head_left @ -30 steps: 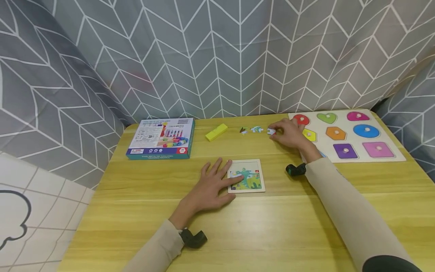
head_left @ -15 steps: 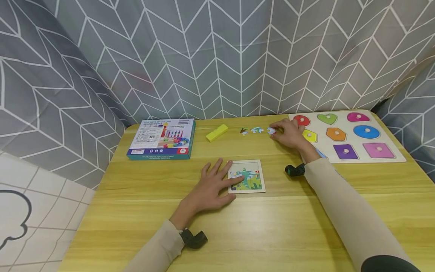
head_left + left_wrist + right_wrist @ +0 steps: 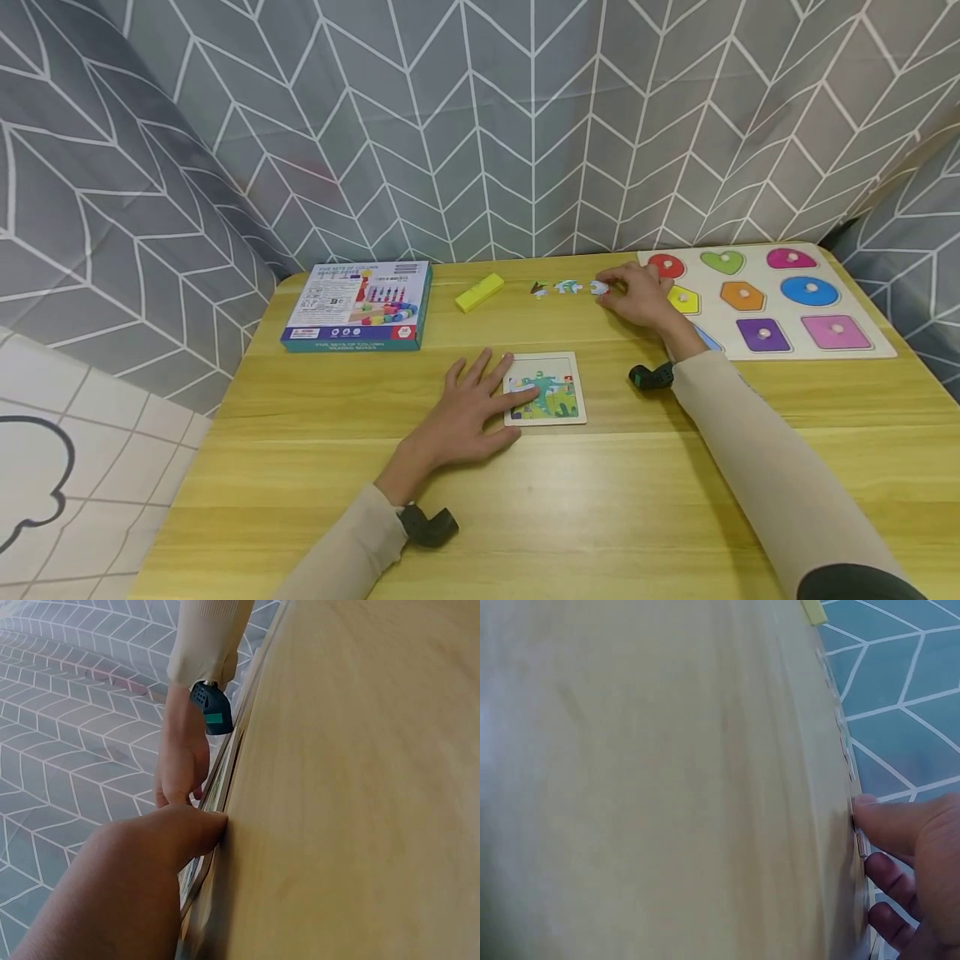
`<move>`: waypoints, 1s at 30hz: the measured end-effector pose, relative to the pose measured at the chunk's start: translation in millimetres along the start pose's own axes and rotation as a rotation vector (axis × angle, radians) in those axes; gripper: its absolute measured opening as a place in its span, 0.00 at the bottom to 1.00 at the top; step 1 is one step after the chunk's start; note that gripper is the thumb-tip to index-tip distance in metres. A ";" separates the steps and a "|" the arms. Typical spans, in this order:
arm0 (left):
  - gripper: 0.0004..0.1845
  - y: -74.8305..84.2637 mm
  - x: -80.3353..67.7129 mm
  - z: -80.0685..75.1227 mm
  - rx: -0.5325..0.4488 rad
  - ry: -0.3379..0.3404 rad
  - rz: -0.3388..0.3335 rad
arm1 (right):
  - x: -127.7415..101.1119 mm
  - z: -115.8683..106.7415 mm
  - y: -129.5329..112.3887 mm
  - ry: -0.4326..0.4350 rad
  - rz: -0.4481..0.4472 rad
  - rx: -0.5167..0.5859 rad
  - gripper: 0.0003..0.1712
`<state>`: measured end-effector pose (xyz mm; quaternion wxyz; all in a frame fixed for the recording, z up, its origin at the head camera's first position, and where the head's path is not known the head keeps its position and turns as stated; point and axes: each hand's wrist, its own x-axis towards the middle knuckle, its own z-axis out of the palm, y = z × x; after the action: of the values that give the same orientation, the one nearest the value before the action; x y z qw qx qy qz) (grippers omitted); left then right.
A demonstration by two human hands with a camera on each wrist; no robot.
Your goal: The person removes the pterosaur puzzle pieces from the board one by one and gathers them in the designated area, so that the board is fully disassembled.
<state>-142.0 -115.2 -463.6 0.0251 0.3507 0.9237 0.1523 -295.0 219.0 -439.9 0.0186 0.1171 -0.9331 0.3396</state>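
A grey curtain with a white chevron pattern hangs behind a yellow wooden table point(image 3: 315, 467). The left hand point(image 3: 468, 412) lies flat with fingers spread, its fingertips pressing the left part of a small square puzzle tray point(image 3: 558, 367) near the table's middle. Farther back, the right hand point(image 3: 637, 293) pinches a loose puzzle piece point(image 3: 597, 288) at the right end of a short row of pieces point(image 3: 558, 288). A yellow block point(image 3: 477, 292) and a blue box point(image 3: 358, 305) lie to the left; a shape board point(image 3: 780, 300) lies right.
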 end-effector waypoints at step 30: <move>0.29 1.2 0.9 -3.8 -0.002 -0.007 -0.003 | -46.3 24.7 -43.3 0.141 -0.189 0.237 0.12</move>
<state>-142.4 -114.8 -459.5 0.0286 0.3499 0.9239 0.1519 -239.0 180.6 -437.0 0.1020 0.1814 -0.8676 0.4515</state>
